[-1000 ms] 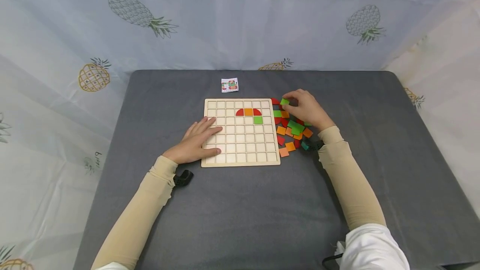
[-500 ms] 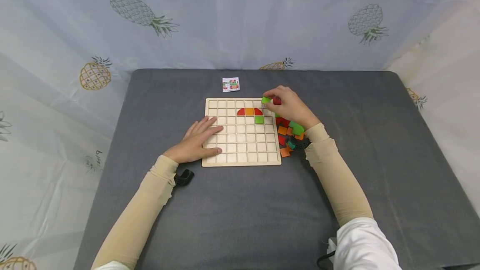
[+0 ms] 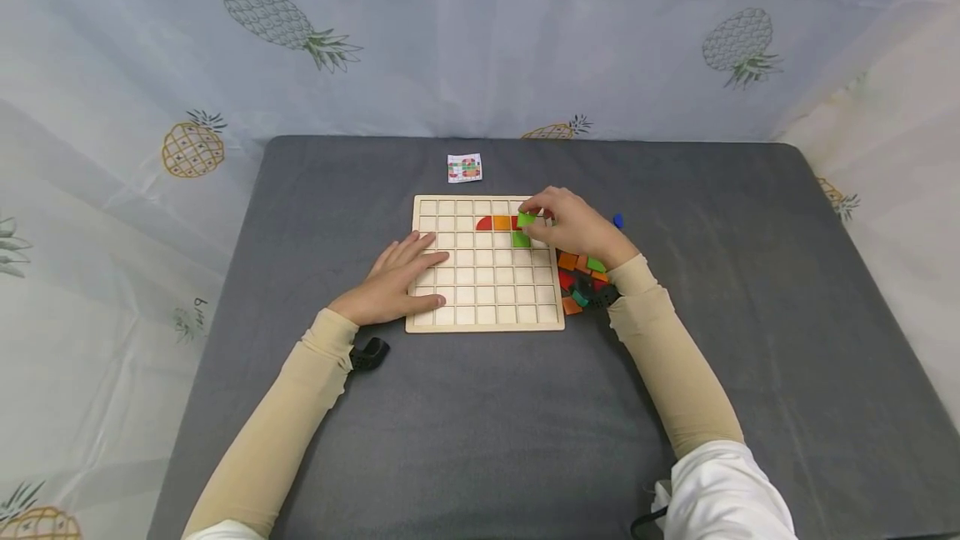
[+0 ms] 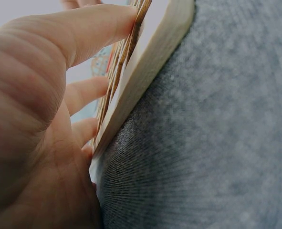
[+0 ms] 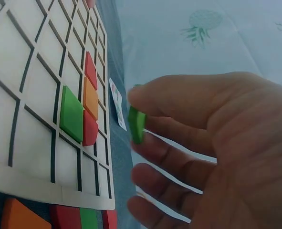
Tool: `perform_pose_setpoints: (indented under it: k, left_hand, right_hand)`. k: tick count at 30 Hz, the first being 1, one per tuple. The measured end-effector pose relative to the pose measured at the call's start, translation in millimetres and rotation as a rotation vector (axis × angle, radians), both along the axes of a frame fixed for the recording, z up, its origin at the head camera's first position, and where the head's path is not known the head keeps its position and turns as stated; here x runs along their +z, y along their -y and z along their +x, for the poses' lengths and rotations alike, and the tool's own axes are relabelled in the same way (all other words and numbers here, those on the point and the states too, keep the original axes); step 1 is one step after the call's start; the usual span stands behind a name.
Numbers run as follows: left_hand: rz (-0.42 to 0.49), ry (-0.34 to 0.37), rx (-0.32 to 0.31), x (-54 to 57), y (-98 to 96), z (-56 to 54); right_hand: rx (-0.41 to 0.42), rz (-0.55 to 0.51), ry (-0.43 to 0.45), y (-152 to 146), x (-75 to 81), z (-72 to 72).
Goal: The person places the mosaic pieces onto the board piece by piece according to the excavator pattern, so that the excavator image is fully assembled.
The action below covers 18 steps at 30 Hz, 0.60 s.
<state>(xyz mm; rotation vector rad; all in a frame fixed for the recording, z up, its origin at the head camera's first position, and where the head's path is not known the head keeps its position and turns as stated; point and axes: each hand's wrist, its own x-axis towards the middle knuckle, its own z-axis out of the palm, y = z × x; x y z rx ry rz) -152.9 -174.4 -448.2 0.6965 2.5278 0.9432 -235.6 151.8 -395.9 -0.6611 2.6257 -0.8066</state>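
A wooden grid board [image 3: 483, 294] lies on the dark cloth. My left hand [image 3: 388, 280] rests with spread, straight fingers on its left side; the left wrist view shows the thumb [image 4: 100, 28] at the board's edge. Between thumb and fingertips, my right hand [image 3: 573, 225] pinches a green square tile [image 5: 137, 125], held over the board's upper right part. Near it in the grid sit a red curved tile [image 3: 484, 223], an orange square tile [image 3: 502, 223], another red curved tile [image 5: 90, 128] and a green square tile [image 5: 72, 114]. In the head view the held tile partly covers that second red one.
Loose red, orange [image 3: 567, 260] and green [image 3: 596, 264] tiles are heaped along the board's right side, partly hidden by my right hand and wrist. A small blue piece [image 3: 618, 221] lies farther right. Behind the board is a small printed pattern card [image 3: 465, 167].
My right hand has carried the green square tile left from the heap to above the board, then slightly nearer the placed tiles. The left hand has stayed on the board.
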Motion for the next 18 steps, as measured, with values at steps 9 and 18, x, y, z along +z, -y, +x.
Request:
perform_pose_setpoints:
  k: [9, 18]
  left_hand:
    - [-0.009, 0.004, 0.001, 0.0, -0.8, 0.0]
    - [-0.012, -0.008, -0.002, -2.1, -0.6, -1.9]
  right_hand:
    - [0.088, 0.085, 0.074, 4, -5.6, 12.9]
    - [0.147, 0.124, -0.039, 6, -11.8, 24.4]
